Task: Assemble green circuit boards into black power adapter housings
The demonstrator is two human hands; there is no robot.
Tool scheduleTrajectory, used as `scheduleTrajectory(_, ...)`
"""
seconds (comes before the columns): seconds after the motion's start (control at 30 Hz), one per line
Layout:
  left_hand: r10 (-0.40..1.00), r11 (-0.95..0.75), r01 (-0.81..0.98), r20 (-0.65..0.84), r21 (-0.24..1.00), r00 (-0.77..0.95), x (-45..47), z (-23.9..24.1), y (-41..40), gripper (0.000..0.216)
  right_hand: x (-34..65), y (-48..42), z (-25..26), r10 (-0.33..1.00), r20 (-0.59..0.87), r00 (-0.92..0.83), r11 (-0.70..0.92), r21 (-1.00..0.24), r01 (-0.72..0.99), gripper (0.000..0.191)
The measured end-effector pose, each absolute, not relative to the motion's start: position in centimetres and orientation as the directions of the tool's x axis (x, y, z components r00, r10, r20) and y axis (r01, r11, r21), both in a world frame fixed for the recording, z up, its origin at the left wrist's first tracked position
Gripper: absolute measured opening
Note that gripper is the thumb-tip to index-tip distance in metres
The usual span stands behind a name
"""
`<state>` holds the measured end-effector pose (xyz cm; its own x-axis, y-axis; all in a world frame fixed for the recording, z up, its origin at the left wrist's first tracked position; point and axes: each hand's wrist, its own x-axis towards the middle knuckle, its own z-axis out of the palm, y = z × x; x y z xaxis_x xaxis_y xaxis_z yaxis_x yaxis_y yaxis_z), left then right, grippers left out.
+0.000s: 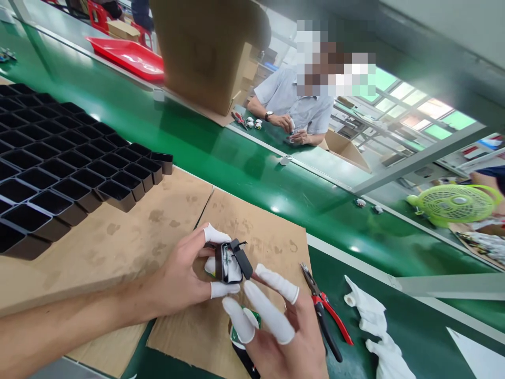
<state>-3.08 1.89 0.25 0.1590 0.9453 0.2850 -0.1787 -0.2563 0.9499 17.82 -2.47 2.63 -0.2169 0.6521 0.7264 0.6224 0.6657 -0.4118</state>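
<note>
My left hand [185,273] pinches a small black box-shaped part [231,261] with white contents and an open black flap, holding it above a sheet of brown cardboard [252,231]. White finger cots cover the fingertips. My right hand [276,329], also in white finger cots, sits just below and right of the part with its fingers spread; one fingertip is close to the flap. Under that hand lies a green and black item [246,337], mostly hidden.
A black tray of several square empty cells [59,163] lies at the left on cardboard. Red-handled pliers [325,313] and white cloth gloves [374,326] rest on the green belt at right. Across the belt a person in a grey shirt [295,105] handles small parts. Farther off stand a cardboard box [205,52], a red tray [128,55] and a green fan [453,202].
</note>
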Motion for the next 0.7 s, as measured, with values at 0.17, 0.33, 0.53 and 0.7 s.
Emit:
scheduleTrajectory(0.17, 0.965, -0.214, -0.125, 0.230, 0.969, 0.125, -3.3, 0.2, 2.0, 0.048, 18.1, -2.0, 3.0, 0.635, 0.627, -0.452, 0.722, -0.275, 0.634, 0.076)
scheduleTrajectory(0.33, 0.987, -0.096, -0.157, 0.114, 0.983, 0.115, -2.7, 1.6, 1.6, 0.046, 18.4, -2.0, 3.5, 0.642, 0.611, -0.463, 0.719, -0.270, 0.640, 0.085)
scheduleTrajectory(0.53, 0.975, -0.197, -0.058, 0.202, 0.979, 0.092, -3.9, 5.7, -2.0, 0.063, 17.4, -4.6, 4.3, 0.542, 0.831, -0.123, 0.697, -0.363, 0.618, 0.075)
scheduleTrajectory(0.7, 0.955, -0.277, -0.134, 0.287, 0.952, 0.068, -4.6, 5.4, -8.0, 0.029, 14.1, -9.0, 2.9, 0.649, 0.649, 0.396, 0.614, -0.755, 0.231, 0.075)
